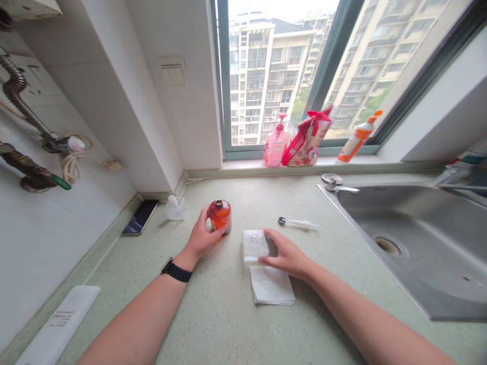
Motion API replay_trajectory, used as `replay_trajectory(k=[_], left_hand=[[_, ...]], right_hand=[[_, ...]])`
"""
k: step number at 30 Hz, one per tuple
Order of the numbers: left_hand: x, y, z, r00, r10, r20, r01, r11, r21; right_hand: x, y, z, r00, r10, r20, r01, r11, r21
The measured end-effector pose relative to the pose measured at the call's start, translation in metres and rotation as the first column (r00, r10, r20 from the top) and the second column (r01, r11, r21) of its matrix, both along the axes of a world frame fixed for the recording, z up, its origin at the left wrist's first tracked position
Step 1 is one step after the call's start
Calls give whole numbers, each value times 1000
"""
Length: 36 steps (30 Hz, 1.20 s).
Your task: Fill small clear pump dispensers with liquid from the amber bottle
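My left hand (203, 235) is wrapped round an amber bottle (222, 213), which stands upright with its narrow neck uncapped. Dark orange liquid seems to be inside. A clear square container (254, 246) with a round opening on top stands to its right, and my right hand (283, 253) grips it from the right side. Just below that container lies a folded white tissue (272, 286). A pump head with a black collar and clear tube (299, 223) rests on the counter beyond my right hand. Left of the amber bottle is a small clear plastic piece (176, 207), its kind unclear.
A steel sink (422, 304) with a tap (340, 186) is on the right. Along the windowsill stand a pink pump bottle (276, 144), a red-and-white bag (310, 142) and an orange bottle (357, 139). At left are a phone (140, 217) and a white power strip (61, 324).
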State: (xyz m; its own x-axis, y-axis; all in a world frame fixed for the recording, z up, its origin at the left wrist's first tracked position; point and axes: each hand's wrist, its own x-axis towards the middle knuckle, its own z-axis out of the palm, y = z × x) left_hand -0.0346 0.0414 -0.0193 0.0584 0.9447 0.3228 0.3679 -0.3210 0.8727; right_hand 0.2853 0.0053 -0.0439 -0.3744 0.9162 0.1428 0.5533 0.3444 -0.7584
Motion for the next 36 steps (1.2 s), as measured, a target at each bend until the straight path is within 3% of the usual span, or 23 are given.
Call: replay_trajectory(k=[7,12,18,29,36], left_hand=[[7,-10,7,998,-60,-31,60,998,-19],[10,-19,11,981,-189,-51,188,982,-26],[14,-25,17,946,-321,-39,321,947,-19],[23,-32,21,953,-282,-108,291,954,72],[22,-31,21,966,-225,-130,239,966,102]], right_hand=[[6,3,14,978,-29,-205,27,1000,-16],[9,6,18,923,-142,-359,152,988,1],[11,5,21,882,-208,-423,261,963,69],[9,2,32,882,-222,-415,342,908,240],[20,13,49,860,-261,-438,383,897,219]])
